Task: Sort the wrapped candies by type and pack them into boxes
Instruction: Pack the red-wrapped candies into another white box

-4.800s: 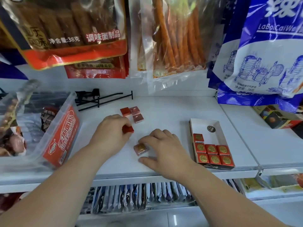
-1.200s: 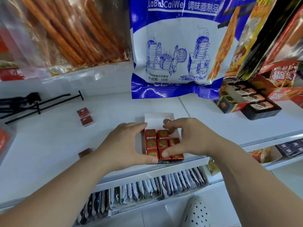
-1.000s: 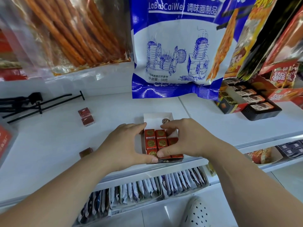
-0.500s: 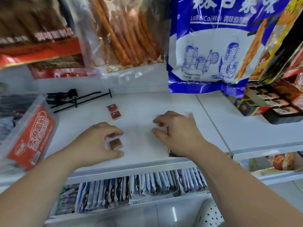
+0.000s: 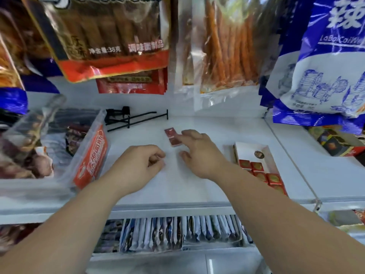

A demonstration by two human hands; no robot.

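Note:
Two red wrapped candies (image 5: 173, 136) lie side by side toward the back of the white shelf (image 5: 193, 186). My right hand (image 5: 201, 153) is spread open right next to them, its forefinger tip touching the nearer one. My left hand (image 5: 141, 165) rests on the shelf to the left, fingers curled shut; the brown wrapped candy is hidden inside them. At the right stands an open white box (image 5: 249, 149). Its near half holds several red candies with gold seals (image 5: 260, 175), partly hidden by my right forearm.
A clear plastic tub with a red label (image 5: 90, 161) full of snacks fills the left of the shelf. Black display hooks (image 5: 134, 119) lie at the back. Snack bags (image 5: 227, 46) hang low overhead. Small boxes (image 5: 335, 144) stand far right, sachets (image 5: 177, 234) on the shelf below.
My left hand closed over the brown candy, which no longer shows on the shelf. My right hand left the box and reached left to the two red candies. The view swung left.

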